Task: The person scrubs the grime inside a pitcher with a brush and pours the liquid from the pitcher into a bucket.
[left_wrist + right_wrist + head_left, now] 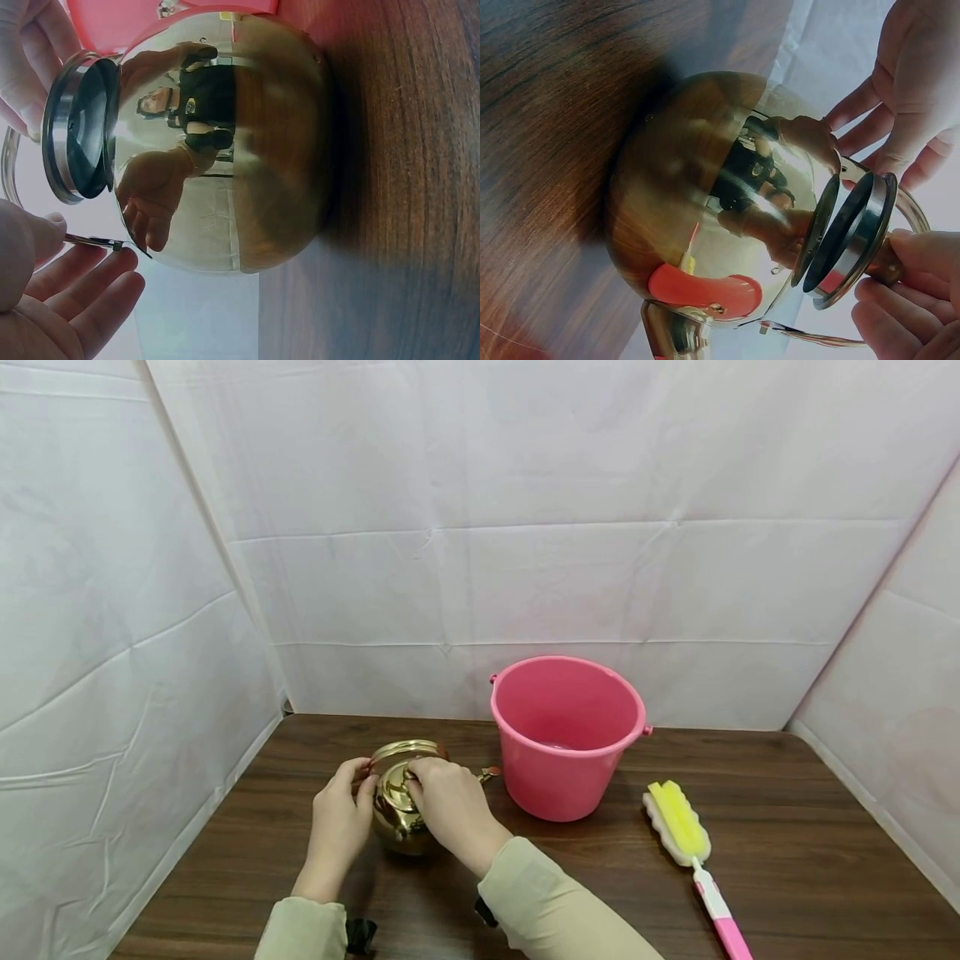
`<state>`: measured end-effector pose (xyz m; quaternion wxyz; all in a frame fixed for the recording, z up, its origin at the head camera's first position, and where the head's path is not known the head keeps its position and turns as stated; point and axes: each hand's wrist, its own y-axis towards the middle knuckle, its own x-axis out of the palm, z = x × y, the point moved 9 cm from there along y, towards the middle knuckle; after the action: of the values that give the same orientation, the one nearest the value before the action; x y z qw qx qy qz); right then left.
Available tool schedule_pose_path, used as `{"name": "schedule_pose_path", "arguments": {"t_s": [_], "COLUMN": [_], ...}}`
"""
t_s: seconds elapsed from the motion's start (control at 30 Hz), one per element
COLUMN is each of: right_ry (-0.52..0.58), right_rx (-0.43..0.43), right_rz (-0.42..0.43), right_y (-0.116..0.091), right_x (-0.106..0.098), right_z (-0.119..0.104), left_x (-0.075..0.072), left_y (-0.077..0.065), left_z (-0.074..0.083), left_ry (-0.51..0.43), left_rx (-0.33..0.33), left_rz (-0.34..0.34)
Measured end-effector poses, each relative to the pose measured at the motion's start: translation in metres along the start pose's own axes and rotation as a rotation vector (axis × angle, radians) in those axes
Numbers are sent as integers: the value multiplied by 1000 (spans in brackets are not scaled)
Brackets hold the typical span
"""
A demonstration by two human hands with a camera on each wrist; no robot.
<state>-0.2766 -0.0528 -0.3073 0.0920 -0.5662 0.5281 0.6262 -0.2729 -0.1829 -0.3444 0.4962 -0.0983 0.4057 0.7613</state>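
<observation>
A shiny gold kettle [405,837] stands on the wooden table, its spout [487,774] pointing right toward the bucket. My left hand [341,814] pinches the left end of the kettle's arched handle [94,241] between thumb and fingers. With my right hand [453,806] I grip the knob [886,264] of the lid [870,223]. The lid is tilted and raised off the kettle's mouth, a gap showing between them in the right wrist view. Its dark underside [88,127] shows in the left wrist view. The kettle's polished side mirrors both hands.
Behind and right of the kettle stands a pink bucket [562,785]. Farther right lies a brush with a yellow and white sponge head [678,822] and a pink and white handle [716,902]. White sheeting [480,585] walls the table [810,843] at the back and sides.
</observation>
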Motion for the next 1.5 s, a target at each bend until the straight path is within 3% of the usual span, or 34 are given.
{"name": "schedule_pose_path", "arguments": {"t_s": [0.43, 1.5], "right_ry": [11, 40], "right_rx": [-41, -60], "right_rz": [54, 42], "right_y": [-7, -22], "right_x": [-4, -11], "right_z": [-1, 1], "left_x": [0, -1], "left_y": [0, 1], "left_z": [-1, 0], "left_ry": [1, -12], "left_rx": [-8, 21], "left_rz": [-1, 31]}}
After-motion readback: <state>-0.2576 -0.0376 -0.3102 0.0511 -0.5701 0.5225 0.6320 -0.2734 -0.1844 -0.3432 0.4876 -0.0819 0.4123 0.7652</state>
